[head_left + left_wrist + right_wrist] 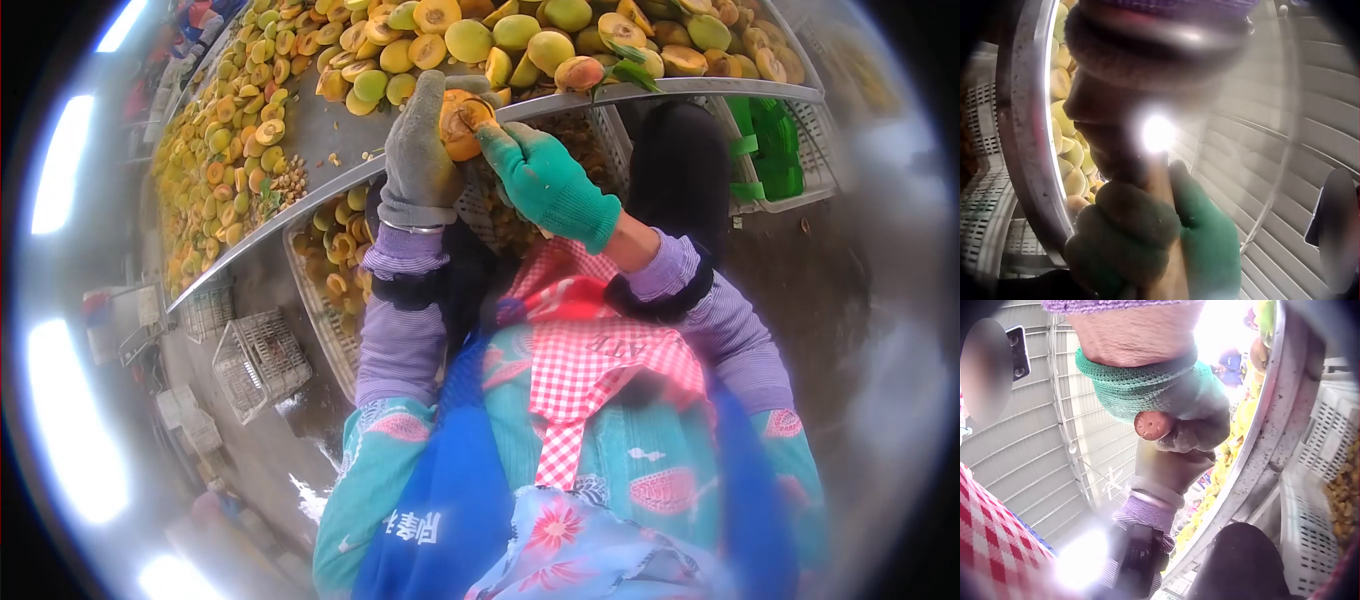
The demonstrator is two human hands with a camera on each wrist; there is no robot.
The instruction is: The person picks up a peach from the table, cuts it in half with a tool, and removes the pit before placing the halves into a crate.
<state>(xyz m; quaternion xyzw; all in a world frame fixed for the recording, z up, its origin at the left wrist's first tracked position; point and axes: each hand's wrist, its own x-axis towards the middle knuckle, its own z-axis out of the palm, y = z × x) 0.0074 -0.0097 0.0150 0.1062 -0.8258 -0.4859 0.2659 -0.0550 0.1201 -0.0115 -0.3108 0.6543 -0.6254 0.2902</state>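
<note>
In the head view my left hand, in a grey glove, holds an orange-fleshed peach half near the table's front rim, its cut face showing. My right hand, in a green glove, comes in from the right with its fingertips at that cut face. It grips a wooden-handled tool, seen between the green fingers in the left wrist view. The round butt of the tool's handle sticks out of the glove in the right wrist view. The tool's working end is mostly hidden at the fruit.
A metal sorting table bears heaped peaches, whole and halved, plus scattered pits. Beneath its rim stand a crate of fruit and a crate with something green. White crates sit on the wet floor at left.
</note>
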